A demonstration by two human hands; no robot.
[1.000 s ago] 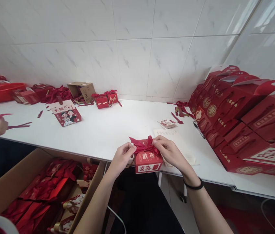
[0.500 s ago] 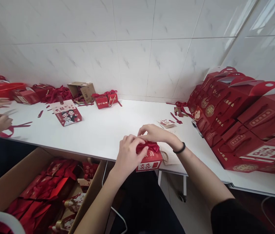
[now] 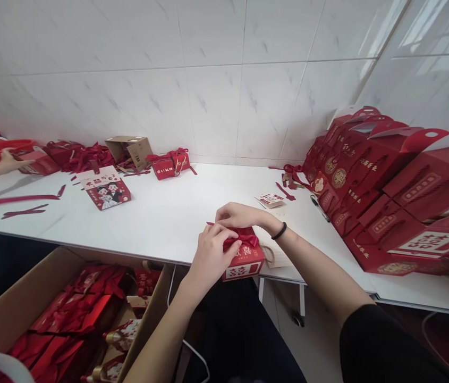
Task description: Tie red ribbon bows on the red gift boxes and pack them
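A small red gift box [image 3: 244, 259] with a white double-happiness panel sits at the table's front edge, right in front of me. Across its top runs a dark red ribbon [image 3: 251, 240] with a loop on the right side. My left hand [image 3: 215, 249] is closed at the near left of the box, thumb and fingers pinching the ribbon. Reaching over from the right, my right hand [image 3: 240, 215] has its fingers bent down onto the ribbon behind the left fingertips; what they pinch is partly hidden. A twisted cord handle [image 3: 268, 255] sticks out on the box's right.
Stacked red gift boxes [image 3: 367, 186] line the right side, beside a pen [image 3: 320, 208]. A folded card [image 3: 270, 200] lies nearby. Left stand a couple-print box [image 3: 108, 189], a ribboned box [image 3: 171, 165] and a co-worker's hand [image 3: 7, 161]. Below is a carton [image 3: 13, 287] of boxes.
My right hand has shifted slightly left over the ribbon, and a ribbon end now shows beyond my left fingers. The co-worker's hand has moved from the ribbon at the table edge to the red basket.
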